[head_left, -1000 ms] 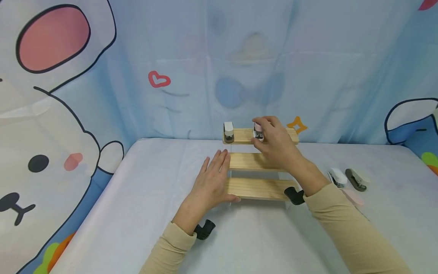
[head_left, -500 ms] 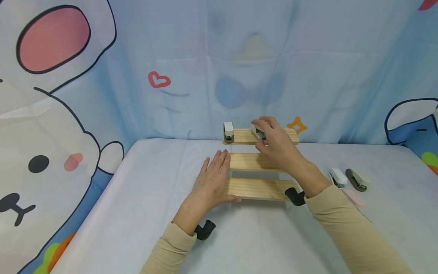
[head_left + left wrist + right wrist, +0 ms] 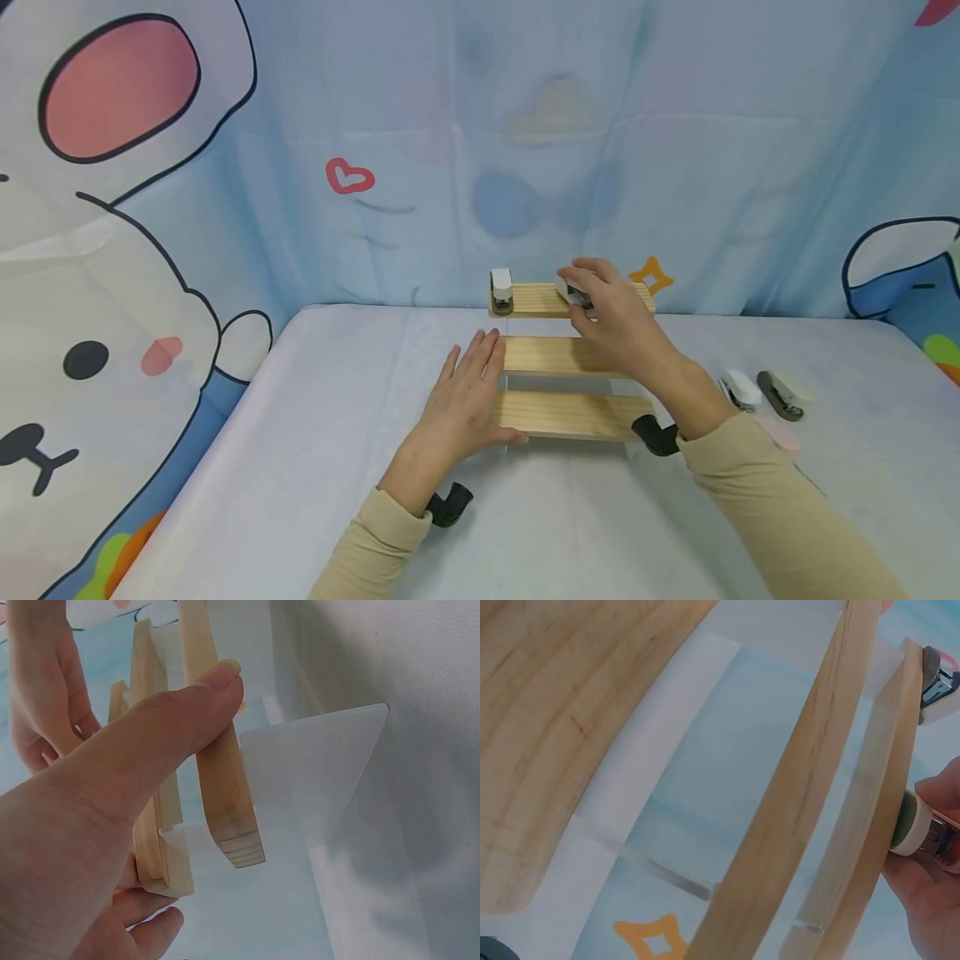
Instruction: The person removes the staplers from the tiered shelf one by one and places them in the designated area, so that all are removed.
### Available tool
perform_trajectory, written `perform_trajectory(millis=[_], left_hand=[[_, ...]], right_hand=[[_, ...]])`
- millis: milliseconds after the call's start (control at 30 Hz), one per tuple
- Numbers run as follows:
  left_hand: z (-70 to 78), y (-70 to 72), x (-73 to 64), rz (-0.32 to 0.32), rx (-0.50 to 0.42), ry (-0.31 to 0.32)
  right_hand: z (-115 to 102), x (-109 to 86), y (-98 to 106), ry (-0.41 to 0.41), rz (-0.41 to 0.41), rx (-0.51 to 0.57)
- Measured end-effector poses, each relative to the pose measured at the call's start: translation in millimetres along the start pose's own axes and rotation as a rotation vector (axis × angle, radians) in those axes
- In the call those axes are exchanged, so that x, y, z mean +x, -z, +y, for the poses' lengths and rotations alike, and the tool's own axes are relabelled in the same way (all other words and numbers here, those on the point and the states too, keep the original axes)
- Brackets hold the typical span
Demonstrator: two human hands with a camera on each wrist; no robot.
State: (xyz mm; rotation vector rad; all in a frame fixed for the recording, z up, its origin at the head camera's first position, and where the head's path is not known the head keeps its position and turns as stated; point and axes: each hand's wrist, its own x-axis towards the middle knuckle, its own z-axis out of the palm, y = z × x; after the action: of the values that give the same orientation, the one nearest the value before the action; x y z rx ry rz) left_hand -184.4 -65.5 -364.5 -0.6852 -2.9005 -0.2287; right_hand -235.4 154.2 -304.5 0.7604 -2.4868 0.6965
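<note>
My right hand (image 3: 626,325) pinches a small stapler (image 3: 573,293) between thumb and fingers at the top board of a three-tier wooden rack (image 3: 573,415). The stapler sits tilted, partly hidden by the fingers; in the right wrist view its rounded end (image 3: 910,825) touches the board's edge. On the left end of that top board stands another stapler (image 3: 501,290), white with a grey base. My left hand (image 3: 463,400) rests against the rack's left side, fingers straight. Its thumb (image 3: 187,712) lies on the lowest board in the left wrist view.
Right of the rack, a white stapler (image 3: 741,390), a cream and dark grey stapler (image 3: 782,395) and a pink stapler (image 3: 782,433), partly behind the right sleeve, lie on the white cloth (image 3: 315,400). A printed blue curtain (image 3: 420,100) hangs behind the rack. Clear supports (image 3: 322,765) carry the boards.
The stapler in my right hand has turned from upright, facing front, to a tilt and shifted slightly right. My right hand moved slightly right with it. The left hand stayed put.
</note>
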Motion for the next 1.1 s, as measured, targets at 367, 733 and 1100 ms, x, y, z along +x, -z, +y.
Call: perform_trajectory(millis=[367,733,1100], left_hand=[[-0.3,-0.5,0.1,0.0,-0.015,-0.001],[-0.2,-0.6,-1.2,0.005,-0.023,0.001],[1.0,-0.7,-0.5,0.002,-0.021,0.001]], right_hand=[[0.7,-11.8,9.9,0.052,0.058,-0.019],[1.1,-27.2,17.5,0.064,0.079,-0.03],[4.7,-40.9,22.7,0.094,0.122,-0.049]])
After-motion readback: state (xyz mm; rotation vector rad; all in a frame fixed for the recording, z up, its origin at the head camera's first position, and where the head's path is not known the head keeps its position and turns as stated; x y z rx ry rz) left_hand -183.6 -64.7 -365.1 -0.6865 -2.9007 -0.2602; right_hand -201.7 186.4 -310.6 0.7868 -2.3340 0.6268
